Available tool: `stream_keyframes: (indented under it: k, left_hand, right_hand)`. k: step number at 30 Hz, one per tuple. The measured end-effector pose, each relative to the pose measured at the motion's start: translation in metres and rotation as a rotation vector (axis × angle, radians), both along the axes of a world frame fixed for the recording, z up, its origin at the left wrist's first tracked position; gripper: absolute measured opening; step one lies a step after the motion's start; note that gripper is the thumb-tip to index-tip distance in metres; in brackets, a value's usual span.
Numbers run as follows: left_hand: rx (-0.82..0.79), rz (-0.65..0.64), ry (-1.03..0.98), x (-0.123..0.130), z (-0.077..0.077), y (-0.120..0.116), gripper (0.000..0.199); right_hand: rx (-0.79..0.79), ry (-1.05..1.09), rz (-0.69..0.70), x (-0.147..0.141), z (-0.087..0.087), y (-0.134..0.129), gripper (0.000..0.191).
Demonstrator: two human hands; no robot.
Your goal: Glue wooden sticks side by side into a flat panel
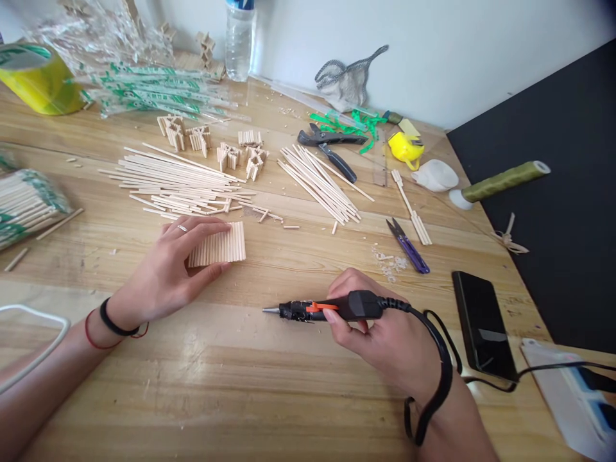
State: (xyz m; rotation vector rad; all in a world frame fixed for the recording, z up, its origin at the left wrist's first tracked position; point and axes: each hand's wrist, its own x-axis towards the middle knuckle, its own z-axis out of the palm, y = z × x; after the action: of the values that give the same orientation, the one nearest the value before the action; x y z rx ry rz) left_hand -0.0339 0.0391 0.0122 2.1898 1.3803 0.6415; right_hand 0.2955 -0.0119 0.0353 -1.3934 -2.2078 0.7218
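My left hand holds a flat panel of short wooden sticks laid side by side between thumb and fingers, against the table. In my right hand is a black corded tool with an orange lever and a metal tip; the tip points left, below and to the right of the panel, not touching it. Beyond the left hand lies a spread of long thin sticks. Small joined stick pieces stand behind them. Another bundle of sticks lies further right.
Purple scissors, black cutters and a yellow tape measure lie to the right. A phone and power strip are near the right arm. At the back stand a bottle and yellow tape roll.
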Motion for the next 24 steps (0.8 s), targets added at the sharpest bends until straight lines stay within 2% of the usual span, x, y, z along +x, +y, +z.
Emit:
stream_keyframes:
  k: [14, 19, 24]
  left_hand:
    - [0.007, -0.013, -0.007, 0.0002, -0.0003, 0.0002, 0.047]
    - [-0.002, -0.016, 0.001, -0.0001, 0.0, 0.0001, 0.046]
    - [0.007, -0.012, -0.009, -0.0001, -0.0002, -0.0003, 0.046]
  right_hand:
    - [0.046, 0.017, 0.014, 0.0008, 0.0012, 0.0029, 0.016]
    - [-0.007, 0.02, 0.058, 0.0018, 0.0021, 0.0017, 0.018]
    - [0.039, 0.057, 0.037, 0.002, 0.0029, 0.0025, 0.018]
